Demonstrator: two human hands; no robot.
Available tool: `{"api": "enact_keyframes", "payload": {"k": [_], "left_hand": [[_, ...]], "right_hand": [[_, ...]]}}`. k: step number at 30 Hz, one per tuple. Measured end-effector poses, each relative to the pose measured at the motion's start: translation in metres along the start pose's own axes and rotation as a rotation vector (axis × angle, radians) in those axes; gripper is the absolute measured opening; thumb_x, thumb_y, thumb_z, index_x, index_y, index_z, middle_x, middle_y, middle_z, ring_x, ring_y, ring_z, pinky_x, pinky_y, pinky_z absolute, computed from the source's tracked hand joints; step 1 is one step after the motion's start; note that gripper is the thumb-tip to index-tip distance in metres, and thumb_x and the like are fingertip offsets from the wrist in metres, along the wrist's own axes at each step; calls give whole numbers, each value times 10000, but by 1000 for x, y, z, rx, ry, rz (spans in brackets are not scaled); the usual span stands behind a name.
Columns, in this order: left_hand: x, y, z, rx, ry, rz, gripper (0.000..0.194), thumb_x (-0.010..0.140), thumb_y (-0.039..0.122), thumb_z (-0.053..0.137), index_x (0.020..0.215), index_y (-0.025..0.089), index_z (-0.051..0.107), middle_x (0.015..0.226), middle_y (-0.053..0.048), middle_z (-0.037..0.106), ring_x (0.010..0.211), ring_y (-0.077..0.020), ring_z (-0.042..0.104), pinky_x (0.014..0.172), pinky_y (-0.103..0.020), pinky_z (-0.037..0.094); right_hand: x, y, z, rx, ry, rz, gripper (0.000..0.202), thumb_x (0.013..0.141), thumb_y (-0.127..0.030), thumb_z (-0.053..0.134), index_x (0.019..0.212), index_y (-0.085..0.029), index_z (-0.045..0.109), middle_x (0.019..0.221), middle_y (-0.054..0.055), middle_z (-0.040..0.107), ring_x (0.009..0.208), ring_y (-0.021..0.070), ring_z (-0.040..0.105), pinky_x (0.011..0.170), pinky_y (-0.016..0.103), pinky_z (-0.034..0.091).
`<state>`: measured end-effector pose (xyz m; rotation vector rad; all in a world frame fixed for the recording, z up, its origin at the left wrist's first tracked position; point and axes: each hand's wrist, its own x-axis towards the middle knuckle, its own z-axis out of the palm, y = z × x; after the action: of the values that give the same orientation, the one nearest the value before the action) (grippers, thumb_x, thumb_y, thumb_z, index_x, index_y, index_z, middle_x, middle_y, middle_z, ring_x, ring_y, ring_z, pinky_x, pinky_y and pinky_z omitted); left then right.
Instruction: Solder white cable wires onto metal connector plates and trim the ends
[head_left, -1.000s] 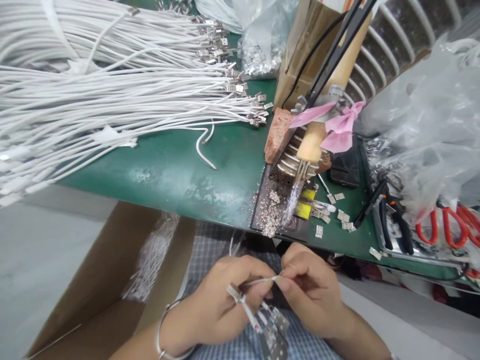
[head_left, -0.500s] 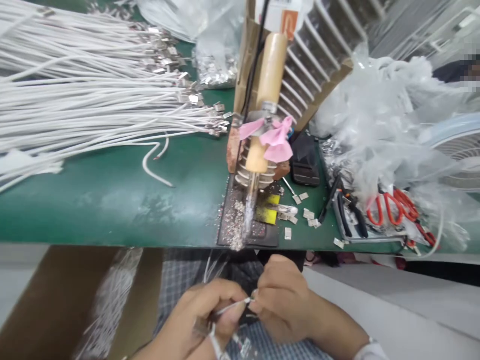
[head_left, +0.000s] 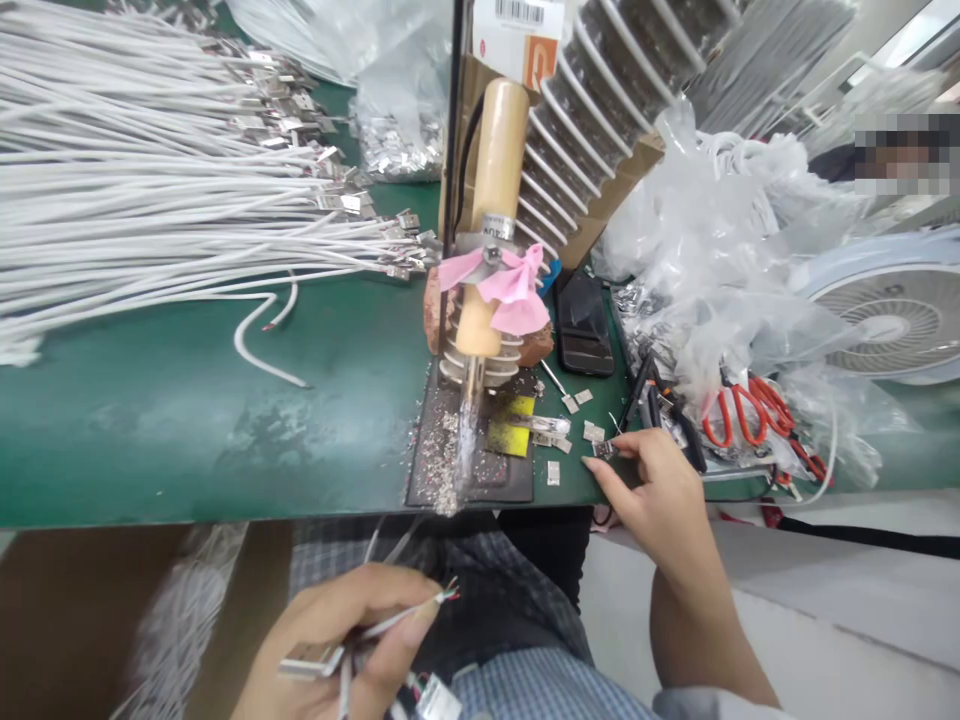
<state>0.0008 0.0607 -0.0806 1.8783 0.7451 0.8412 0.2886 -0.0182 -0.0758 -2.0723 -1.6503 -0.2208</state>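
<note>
At the lower left, my left hand [head_left: 345,640] is closed on a thin white cable [head_left: 401,615], whose coloured wire ends stick out past the fingertips. A metal connector [head_left: 311,660] on a cable also lies in that hand, and another connector [head_left: 439,698] hangs below it. My right hand [head_left: 649,490] reaches over the table's front edge, its thumb and index finger apart around a small metal piece [head_left: 602,449]; contact with it is hard to tell. Similar pieces [head_left: 553,473] lie nearby. Left of them, the soldering iron [head_left: 499,165] points down over a dark pad with a yellow sponge [head_left: 511,425].
Bundled white cables [head_left: 187,220] cover the green table's [head_left: 150,430] back left. On the right are a black phone [head_left: 585,325], red-handled scissors [head_left: 750,410], plastic bags [head_left: 690,230] and a fan [head_left: 892,315]. A ribbed duct [head_left: 600,110] rises behind the iron.
My right hand has left the wire end by my left hand and moved up and right to the small metal pieces. Coloured wires now show at the cable end. The view has shifted slightly.
</note>
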Motion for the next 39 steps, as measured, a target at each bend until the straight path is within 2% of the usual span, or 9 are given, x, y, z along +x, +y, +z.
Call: {"api": "enact_keyframes", "payload": {"k": [3,8,11,13,17,21,27,34,39], "left_hand": [[2,-3,-1,-14,-30,55,71,896,235,594,947,260,637,691,32,700,532,-128,669,433,-145,488],[-1,-3,-1,-33,-76,-9,106,900,145,559,945,235,588,663,43,667,482,-94,613,440,-129,470],[-2,-2,3,-166,-105,-20,122,907,93,532,926,205,577,636,38,620,475,-70,571,444,-117,445],[0,0,7,-254,-126,-42,125,910,67,523,916,173,587,695,4,655,538,-76,603,478,-127,453],[3,4,14,-384,-137,-107,84,892,58,564,918,133,592,895,-65,703,715,-101,661,582,-156,502],[1,5,16,-422,-104,-112,124,854,19,578,890,137,585,950,-51,688,746,-82,634,571,-133,456],[-1,3,17,-478,-79,-92,179,834,-32,569,881,140,552,960,-45,686,788,-82,649,580,-111,448],[1,3,17,-458,-60,-41,167,812,-32,574,862,127,554,936,-56,686,717,-71,629,570,-113,452],[4,5,15,-478,-41,-148,103,863,21,559,854,123,554,952,-62,680,710,-71,620,591,-135,468]], "right_hand": [[3,1,5,-26,-35,-9,178,918,-309,596,854,-144,576,752,25,582,643,109,544,587,234,402],[6,-3,-7,7,-9,-63,107,928,-176,534,842,-143,588,736,13,609,618,89,552,594,227,413],[-1,-18,-18,284,-64,-1,52,920,-129,558,937,-166,590,773,8,609,561,62,529,523,196,408],[-10,-33,-19,550,-145,-9,147,914,-98,550,1020,-197,575,811,18,603,641,77,581,541,180,442],[-27,-70,0,889,-308,-95,220,900,-72,520,1070,-211,541,850,40,602,747,101,606,617,186,491],[-33,-92,23,1103,-303,-17,196,904,-72,506,1056,-189,541,824,37,565,707,82,574,597,163,486],[-35,-91,25,1158,-317,45,210,906,-64,506,1055,-208,545,835,24,553,701,67,559,593,142,464],[-39,-89,26,1179,-343,48,232,912,-85,505,1092,-225,544,870,33,553,749,84,557,608,163,460],[-39,-79,22,1027,-162,-61,284,930,-104,460,1151,-198,613,809,43,529,745,110,528,648,239,448]]}}
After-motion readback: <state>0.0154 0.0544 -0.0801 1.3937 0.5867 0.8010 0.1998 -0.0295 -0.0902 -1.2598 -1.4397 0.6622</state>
